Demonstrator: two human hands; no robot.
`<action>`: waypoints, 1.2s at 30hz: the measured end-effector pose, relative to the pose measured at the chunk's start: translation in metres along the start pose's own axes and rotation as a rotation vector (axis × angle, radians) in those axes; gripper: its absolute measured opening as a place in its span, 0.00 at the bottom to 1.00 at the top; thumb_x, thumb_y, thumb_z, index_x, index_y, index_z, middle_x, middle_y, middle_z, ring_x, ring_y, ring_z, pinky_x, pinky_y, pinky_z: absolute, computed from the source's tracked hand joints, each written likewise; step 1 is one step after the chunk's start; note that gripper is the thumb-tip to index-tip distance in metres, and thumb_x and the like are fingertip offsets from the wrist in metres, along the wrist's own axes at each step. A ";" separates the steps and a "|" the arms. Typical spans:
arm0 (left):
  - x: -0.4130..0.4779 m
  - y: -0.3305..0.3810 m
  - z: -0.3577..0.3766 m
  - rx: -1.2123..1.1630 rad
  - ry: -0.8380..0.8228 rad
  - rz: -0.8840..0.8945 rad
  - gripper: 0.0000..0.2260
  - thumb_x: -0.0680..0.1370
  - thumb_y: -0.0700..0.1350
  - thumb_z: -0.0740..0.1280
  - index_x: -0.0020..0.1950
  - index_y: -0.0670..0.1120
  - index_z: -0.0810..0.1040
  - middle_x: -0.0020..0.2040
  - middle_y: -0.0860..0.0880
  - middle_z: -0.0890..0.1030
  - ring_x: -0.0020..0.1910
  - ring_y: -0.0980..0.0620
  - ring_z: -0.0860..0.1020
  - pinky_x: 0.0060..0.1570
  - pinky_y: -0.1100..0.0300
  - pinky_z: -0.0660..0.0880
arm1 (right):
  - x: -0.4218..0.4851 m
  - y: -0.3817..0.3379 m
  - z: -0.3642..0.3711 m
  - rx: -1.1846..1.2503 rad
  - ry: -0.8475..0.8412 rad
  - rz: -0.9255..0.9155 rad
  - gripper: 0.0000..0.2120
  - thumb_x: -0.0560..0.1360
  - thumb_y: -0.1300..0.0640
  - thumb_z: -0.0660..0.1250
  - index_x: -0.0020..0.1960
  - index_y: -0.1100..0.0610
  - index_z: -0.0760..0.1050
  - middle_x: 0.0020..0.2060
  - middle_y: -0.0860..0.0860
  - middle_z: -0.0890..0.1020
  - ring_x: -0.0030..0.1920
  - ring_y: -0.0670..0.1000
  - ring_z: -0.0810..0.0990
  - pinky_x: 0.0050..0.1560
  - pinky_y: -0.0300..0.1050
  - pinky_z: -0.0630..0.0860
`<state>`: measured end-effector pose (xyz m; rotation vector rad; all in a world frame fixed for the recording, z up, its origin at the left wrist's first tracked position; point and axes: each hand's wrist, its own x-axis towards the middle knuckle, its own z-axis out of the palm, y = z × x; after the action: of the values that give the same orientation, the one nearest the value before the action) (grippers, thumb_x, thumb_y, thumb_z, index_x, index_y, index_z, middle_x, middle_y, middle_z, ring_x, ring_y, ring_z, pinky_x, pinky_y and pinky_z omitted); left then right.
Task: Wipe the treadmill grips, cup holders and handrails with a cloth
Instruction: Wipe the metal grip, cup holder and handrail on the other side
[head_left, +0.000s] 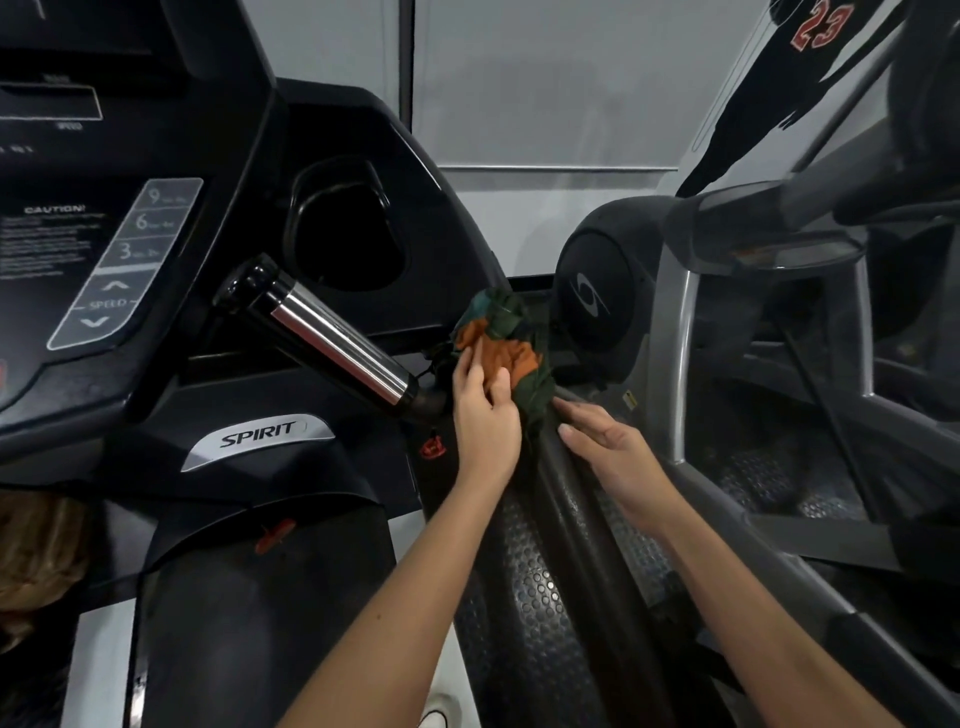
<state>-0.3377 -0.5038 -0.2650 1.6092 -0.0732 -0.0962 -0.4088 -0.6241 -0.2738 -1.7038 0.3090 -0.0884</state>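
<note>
A: What can you read on the left?

B: The console (104, 249) shows "CAUTION!", the numbers 9, 6, 3 and "SPEED" between two arrows; below it a silver badge (258, 435) says "SPIRIT". A chrome grip (322, 335) juts from the console's right edge, beneath the empty cup holder (345, 228).

A: And the cloth?

B: The orange and green cloth (506, 345) is bunched at the top of the right handrail (587, 519), where the rail meets the console. The left hand (485, 415) lies flat on it, fingers spread, pressing rather than gripping. The right hand (613, 452) rests loosely open on the rail just below, holding nothing.

A: Which way should the wipe run?

B: The rail's long axis runs from the cloth down toward the person, so I'd judge a pull toward the body, led by the left hand. A black garment (810, 67) at upper right reads "23".
</note>
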 end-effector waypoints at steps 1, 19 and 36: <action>-0.001 -0.002 0.001 -0.034 0.000 -0.006 0.19 0.82 0.41 0.55 0.73 0.43 0.63 0.74 0.49 0.61 0.71 0.54 0.62 0.64 0.71 0.56 | 0.000 0.001 0.000 -0.001 0.004 -0.001 0.16 0.76 0.63 0.63 0.63 0.52 0.71 0.58 0.44 0.75 0.53 0.30 0.75 0.50 0.24 0.70; -0.049 -0.029 -0.027 -0.377 -0.091 -0.195 0.10 0.75 0.42 0.68 0.56 0.49 0.80 0.55 0.48 0.82 0.58 0.51 0.78 0.61 0.55 0.72 | 0.002 0.004 -0.002 0.047 -0.007 0.011 0.16 0.76 0.62 0.63 0.62 0.52 0.74 0.58 0.46 0.77 0.61 0.45 0.76 0.63 0.40 0.70; -0.054 -0.019 -0.023 -0.326 -0.042 -0.210 0.11 0.76 0.42 0.67 0.58 0.48 0.79 0.55 0.51 0.81 0.57 0.56 0.78 0.58 0.62 0.74 | 0.000 0.004 -0.001 0.049 0.002 0.018 0.15 0.76 0.62 0.63 0.59 0.49 0.75 0.57 0.43 0.77 0.60 0.44 0.76 0.60 0.37 0.71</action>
<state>-0.3895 -0.4748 -0.2824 1.2846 0.0762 -0.2904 -0.4092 -0.6254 -0.2775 -1.6518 0.3212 -0.0837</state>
